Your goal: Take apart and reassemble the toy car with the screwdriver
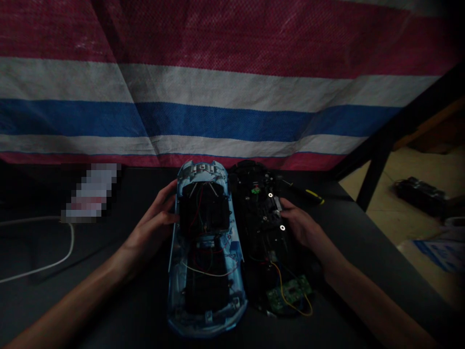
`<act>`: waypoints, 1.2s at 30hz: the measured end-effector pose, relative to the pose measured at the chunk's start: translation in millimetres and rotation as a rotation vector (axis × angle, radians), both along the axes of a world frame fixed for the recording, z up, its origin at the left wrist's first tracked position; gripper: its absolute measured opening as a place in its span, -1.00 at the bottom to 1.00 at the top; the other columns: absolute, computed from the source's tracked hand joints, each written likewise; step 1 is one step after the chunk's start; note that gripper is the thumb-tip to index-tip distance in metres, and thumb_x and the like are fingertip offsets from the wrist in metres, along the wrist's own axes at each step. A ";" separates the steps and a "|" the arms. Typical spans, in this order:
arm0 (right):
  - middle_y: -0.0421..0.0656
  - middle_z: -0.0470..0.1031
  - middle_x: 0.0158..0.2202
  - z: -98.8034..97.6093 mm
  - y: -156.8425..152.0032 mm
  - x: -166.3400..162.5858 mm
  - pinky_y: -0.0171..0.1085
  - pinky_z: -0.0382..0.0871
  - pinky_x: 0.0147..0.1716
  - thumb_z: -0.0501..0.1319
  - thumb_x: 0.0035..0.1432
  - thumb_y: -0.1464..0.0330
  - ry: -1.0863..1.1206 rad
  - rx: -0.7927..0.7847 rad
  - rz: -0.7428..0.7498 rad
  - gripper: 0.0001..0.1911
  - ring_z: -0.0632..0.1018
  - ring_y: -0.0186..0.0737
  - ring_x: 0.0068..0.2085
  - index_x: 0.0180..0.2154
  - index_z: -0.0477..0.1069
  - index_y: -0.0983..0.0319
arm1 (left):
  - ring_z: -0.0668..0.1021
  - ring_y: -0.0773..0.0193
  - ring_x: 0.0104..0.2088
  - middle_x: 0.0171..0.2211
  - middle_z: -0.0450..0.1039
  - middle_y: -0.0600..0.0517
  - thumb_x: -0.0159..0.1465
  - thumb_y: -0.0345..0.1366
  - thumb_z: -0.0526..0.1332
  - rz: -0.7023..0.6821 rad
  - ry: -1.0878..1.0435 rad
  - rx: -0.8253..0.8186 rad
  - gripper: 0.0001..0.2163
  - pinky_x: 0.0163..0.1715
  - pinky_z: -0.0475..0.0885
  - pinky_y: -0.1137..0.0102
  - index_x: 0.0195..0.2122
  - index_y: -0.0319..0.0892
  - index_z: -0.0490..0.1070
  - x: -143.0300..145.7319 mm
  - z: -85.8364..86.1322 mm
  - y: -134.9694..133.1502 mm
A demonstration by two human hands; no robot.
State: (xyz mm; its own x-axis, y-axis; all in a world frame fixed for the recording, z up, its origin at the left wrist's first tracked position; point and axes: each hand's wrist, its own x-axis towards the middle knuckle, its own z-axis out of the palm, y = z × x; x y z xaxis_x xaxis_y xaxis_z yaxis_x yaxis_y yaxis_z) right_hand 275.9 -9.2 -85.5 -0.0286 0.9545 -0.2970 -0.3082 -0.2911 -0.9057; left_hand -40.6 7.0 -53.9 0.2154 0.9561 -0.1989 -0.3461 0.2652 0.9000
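Note:
A light blue toy car body shell (236,271) lies upside down on the dark table, its hollow inside and thin wires facing up. My left hand (160,218) grips its left edge, the fingertips partly hidden behind the rim. Right beside the shell lies the black toy car chassis (254,223), inner side up. My right hand (300,223) holds the chassis by its right edge, thumb and fingers closed on it. A green circuit board (286,293) with a yellow wire sits at the chassis's near end.
A screwdriver (314,196) with a yellow and black handle lies right of the chassis. A white cable (70,247) curves across the table's left side, near a blurred-out object (94,191). Striped sheeting (218,87) hangs behind. The table's right edge (392,242) drops to the floor.

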 end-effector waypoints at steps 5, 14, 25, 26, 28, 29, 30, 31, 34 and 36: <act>-0.23 0.61 -0.23 0.9 0.3 -0.6 -0.12 0.41 -0.18 0.34 0.10 0.21 -0.006 0.036 0.008 -0.76 0.59 -0.04 -0.18 -0.15 0.50 0.06 | 0.53 -0.18 0.18 0.29 0.45 0.05 0.15 -0.28 0.36 -0.001 0.025 -0.006 -0.29 -0.12 0.54 0.19 0.36 0.11 0.29 1.5 3.9 -0.7; -0.22 0.62 -0.20 -5.3 8.9 5.7 -0.06 0.41 -0.05 0.35 0.05 0.22 -0.014 -0.005 0.031 -0.72 0.58 0.00 -0.11 -0.15 0.50 0.06 | 0.50 -0.22 0.20 0.28 0.46 0.05 0.09 -0.24 0.40 0.019 0.045 -0.025 -0.27 -0.09 0.53 0.13 0.33 0.12 0.31 4.1 8.3 -0.9; -0.25 0.58 -0.23 7.0 1.8 -2.6 -0.13 0.39 -0.09 0.31 0.11 0.31 0.066 -0.036 0.020 -0.84 0.56 -0.06 -0.13 -0.20 0.50 0.07 | 0.48 -0.22 0.23 0.35 0.39 0.06 0.10 -0.25 0.39 -0.009 0.064 -0.040 -0.24 -0.11 0.54 0.17 0.37 0.11 0.26 2.4 8.7 -1.0; -0.25 0.59 -0.23 7.0 1.6 -2.7 -0.12 0.39 -0.09 0.31 0.11 0.32 0.062 -0.036 0.017 -0.83 0.56 -0.06 -0.13 -0.19 0.50 0.07 | 0.49 -0.22 0.22 0.35 0.39 0.06 0.12 -0.25 0.39 -0.016 0.060 -0.036 -0.25 -0.11 0.54 0.17 0.37 0.11 0.26 2.1 8.1 -1.0; -0.26 0.59 -0.22 6.2 1.7 -2.1 -0.12 0.39 -0.08 0.31 0.11 0.31 0.060 -0.036 0.019 -0.83 0.56 -0.06 -0.13 -0.19 0.50 0.07 | 0.49 -0.20 0.22 0.35 0.38 0.06 0.15 -0.25 0.37 -0.029 0.050 -0.028 -0.28 -0.08 0.55 0.16 0.37 0.12 0.27 1.5 7.0 -1.2; -0.25 0.60 -0.21 5.7 1.8 -1.5 -0.12 0.39 -0.08 0.31 0.12 0.31 0.060 -0.036 0.020 -0.83 0.56 -0.06 -0.12 -0.19 0.49 0.07 | 0.49 -0.19 0.23 0.35 0.39 0.07 0.16 -0.25 0.36 -0.033 0.045 -0.026 -0.29 -0.06 0.55 0.16 0.37 0.13 0.27 1.3 6.6 -1.3; -0.25 0.60 -0.19 5.2 1.9 -0.8 -0.11 0.40 -0.08 0.31 0.12 0.30 0.056 -0.038 0.024 -0.83 0.56 -0.05 -0.11 -0.19 0.49 0.07 | 0.49 -0.19 0.23 0.35 0.39 0.07 0.17 -0.25 0.36 -0.034 0.041 -0.025 -0.29 -0.05 0.55 0.15 0.37 0.13 0.27 1.2 6.4 -1.4; -0.24 0.61 -0.18 4.7 2.0 -0.1 -0.11 0.40 -0.08 0.32 0.12 0.29 0.050 -0.042 0.030 -0.82 0.56 -0.04 -0.10 -0.19 0.49 0.07 | 0.49 -0.19 0.22 0.34 0.40 0.07 0.16 -0.25 0.37 -0.031 0.038 -0.022 -0.30 -0.05 0.55 0.16 0.36 0.14 0.28 1.3 6.6 -1.5; -0.23 0.61 -0.15 4.4 2.0 1.3 -0.09 0.41 -0.08 0.33 0.11 0.25 0.021 -0.044 0.043 -0.74 0.57 -0.02 -0.10 -0.12 0.50 0.05 | 0.52 -0.20 0.19 0.29 0.46 0.07 0.12 -0.23 0.40 -0.015 0.048 -0.019 -0.29 -0.08 0.55 0.16 0.34 0.13 0.32 2.1 8.3 -1.7; -0.23 0.62 -0.15 5.0 2.0 1.5 -0.09 0.41 -0.07 0.33 0.11 0.24 0.014 -0.035 0.057 -0.71 0.57 -0.01 -0.10 -0.09 0.50 0.04 | 0.55 -0.20 0.14 0.25 0.49 0.05 0.11 -0.21 0.41 -0.009 0.066 -0.019 -0.28 -0.10 0.55 0.13 0.33 0.13 0.33 2.3 9.2 -1.6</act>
